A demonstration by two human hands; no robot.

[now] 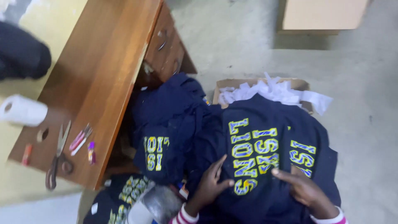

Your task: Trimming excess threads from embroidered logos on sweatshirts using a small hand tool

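Pressing down on a navy printed garment [257, 149] atop a heap of similar dark shirts [170, 120], both hands lie flat and grip nothing. The left hand [211, 182] spreads its fingers beside the yellow lettering; the right hand [304, 188] rests palm-down with a finger stretched toward the print. The heap looks loosely stacked, so a sideways push could slide the top garment off toward the cardboard box [232, 85] of white paper scraps or onto the floor. Scissors [58, 157] lie on the wooden counter [95, 70], well apart.
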